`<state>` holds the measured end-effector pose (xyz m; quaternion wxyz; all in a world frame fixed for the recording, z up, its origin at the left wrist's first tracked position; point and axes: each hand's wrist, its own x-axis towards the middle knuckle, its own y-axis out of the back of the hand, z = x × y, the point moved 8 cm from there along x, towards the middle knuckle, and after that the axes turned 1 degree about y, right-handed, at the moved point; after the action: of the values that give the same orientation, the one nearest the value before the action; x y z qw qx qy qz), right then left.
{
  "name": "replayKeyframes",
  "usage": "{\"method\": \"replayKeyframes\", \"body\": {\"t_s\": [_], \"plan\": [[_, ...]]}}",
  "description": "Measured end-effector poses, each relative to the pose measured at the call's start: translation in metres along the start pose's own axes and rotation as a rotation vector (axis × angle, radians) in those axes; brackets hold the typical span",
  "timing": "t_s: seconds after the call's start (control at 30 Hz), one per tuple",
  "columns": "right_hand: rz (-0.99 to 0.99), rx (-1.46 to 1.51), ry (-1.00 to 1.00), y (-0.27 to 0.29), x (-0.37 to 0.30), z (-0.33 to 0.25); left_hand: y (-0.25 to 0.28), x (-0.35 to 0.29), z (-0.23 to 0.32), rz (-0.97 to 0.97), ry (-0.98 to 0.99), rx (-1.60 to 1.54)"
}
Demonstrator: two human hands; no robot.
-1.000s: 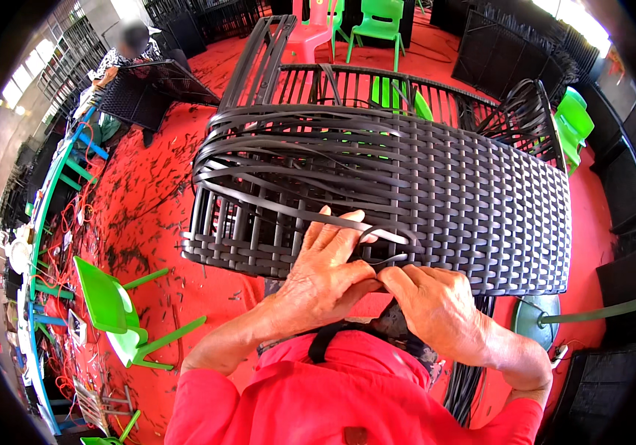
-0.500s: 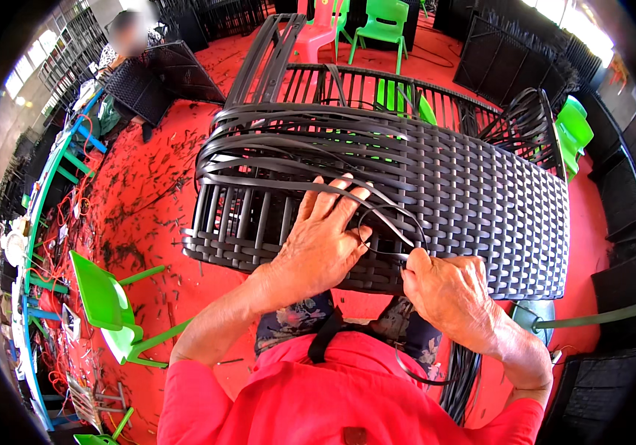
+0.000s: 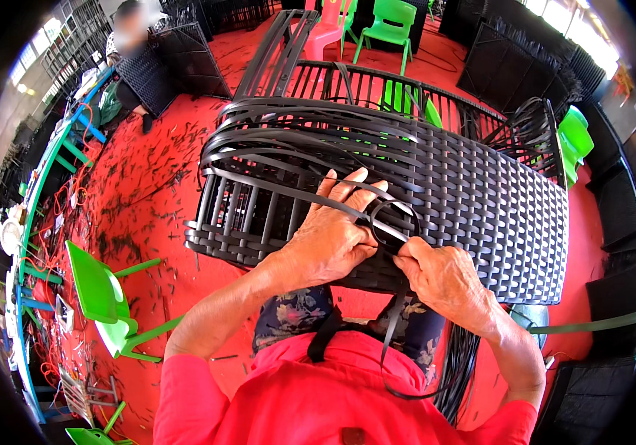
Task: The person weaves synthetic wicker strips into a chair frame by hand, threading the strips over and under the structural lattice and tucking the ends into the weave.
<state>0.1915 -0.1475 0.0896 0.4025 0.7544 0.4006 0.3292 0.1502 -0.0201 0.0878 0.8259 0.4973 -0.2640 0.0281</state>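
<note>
In front of me lies a black furniture piece with a woven surface [image 3: 492, 211]; toward its left the slats [image 3: 238, 208] are bare. My right hand [image 3: 442, 276] is closed, pinching a flat black plastic strip [image 3: 390, 231] at the near edge of the weave. A small loop of strip stands between my two hands. My left hand [image 3: 327, 236] rests on the piece with fingers stretched and spread, one strip crossing over them. Many loose strips [image 3: 258, 111] curve out from the left of the weave. What lies beneath my left fingers is hidden.
More black strips [image 3: 457, 371] hang beside my right leg. A green chair [image 3: 99, 289] stands on the left, near a cluttered bench [image 3: 32, 222]. Dark scraps litter the red floor. Another person [image 3: 129, 44] sits far left by black panels; green chairs [image 3: 388, 26] stand behind.
My right hand has shifted slightly left and up, and the loop between my hands is smaller. More strip now hangs below my right hand. The left hand has moved slightly right.
</note>
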Motion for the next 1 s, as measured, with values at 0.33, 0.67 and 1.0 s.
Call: {"method": "replayKeyframes", "body": {"t_s": [0.33, 0.67, 1.0], "plan": [[0.1, -0.956, -0.204, 0.131, -0.057, 0.057, 0.037, -0.044, -0.016, 0.252, 0.193, -0.095], [0.089, -0.02, 0.169, -0.007, 0.006, -0.05, 0.043, -0.051, -0.012, 0.264, 0.21, -0.12], [0.157, 0.294, 0.159, -0.032, 0.036, -0.024, 0.041, -0.059, -0.017, 0.178, 0.225, -0.1]]}}
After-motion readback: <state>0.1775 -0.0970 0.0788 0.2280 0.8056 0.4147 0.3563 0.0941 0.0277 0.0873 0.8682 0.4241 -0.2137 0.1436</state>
